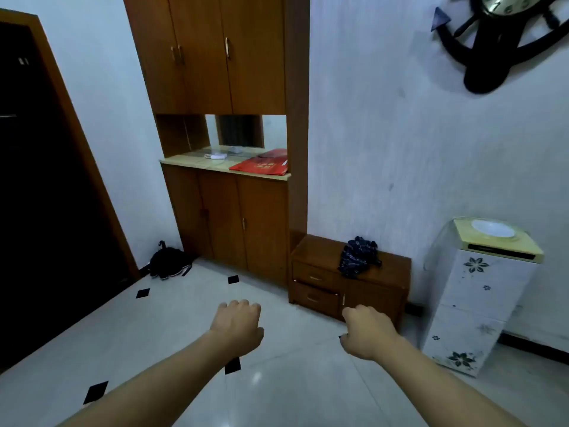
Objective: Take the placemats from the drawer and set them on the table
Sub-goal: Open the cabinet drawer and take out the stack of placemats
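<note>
A low brown wooden cabinet point(381, 291) stands against the wall, with two drawers point(314, 286) stacked on its left side; the lower one looks slightly pulled out. No placemats show. My left hand point(237, 325) hovers over the floor, fingers curled, holding nothing. My right hand point(368, 332) is stretched toward the cabinet's lower front, just short of it, fingers also curled and empty.
A dark patterned cloth point(358, 255) lies on the low cabinet. A tall wooden wardrobe point(228, 204) with a red bag point(261, 166) on its counter stands to the left. A white floral water dispenser point(480, 297) is right; a dark doorway point(46, 195) is left.
</note>
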Available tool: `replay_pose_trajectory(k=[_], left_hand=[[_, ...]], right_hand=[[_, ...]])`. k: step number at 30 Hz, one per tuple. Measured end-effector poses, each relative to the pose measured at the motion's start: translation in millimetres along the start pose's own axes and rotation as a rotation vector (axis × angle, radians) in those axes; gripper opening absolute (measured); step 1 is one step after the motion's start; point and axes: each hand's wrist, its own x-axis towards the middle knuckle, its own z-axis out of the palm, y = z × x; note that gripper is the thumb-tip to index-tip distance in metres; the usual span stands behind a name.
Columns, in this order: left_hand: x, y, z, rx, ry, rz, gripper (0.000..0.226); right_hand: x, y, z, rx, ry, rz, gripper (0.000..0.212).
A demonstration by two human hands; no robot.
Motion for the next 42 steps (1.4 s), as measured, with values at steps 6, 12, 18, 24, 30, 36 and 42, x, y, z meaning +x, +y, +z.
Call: replay_pose_trajectory(k=[6,12,18,24,30,36,42], left_hand=[[78.3,-37.5,19.6,-0.005,-0.01,0.07,0.035],[171.1,-89.4,23.1,-0.042,0.016,0.134,0.031],[253.5,-122.5,21.1,-0.095,0.048,0.212,0.03],[338.3,-122.0,36.3,-0.219,0.002,0.251,0.031],[434.2,-109.0,44.4,-0.164,-0.021,0.258,0.03],[529.9,-109.7,50.1,-0.105,-0.028,0.21,0.031],[613.7,-113.1,69.1,-0.064,-0.084,0.171,0.038]], right_hand=[[82.2,-13.6,8.5,0.015,-0.025,0.047,0.016],[163.8,-28.4,7.6,0.015,-0.029,0.123,0.027],[225.0,-29.2,0.3,0.04,-0.037,0.193,0.017],[296.2,-5.2,6.5,0.069,-0.06,0.211,0.019],[402.3,37.7,16.6,0.116,-0.117,0.163,0.017],[517.3,70.4,13.1,0.145,-0.158,0.092,0.02],[602.0,88.2,18.0,0.119,-0.199,0.087,0.023]])
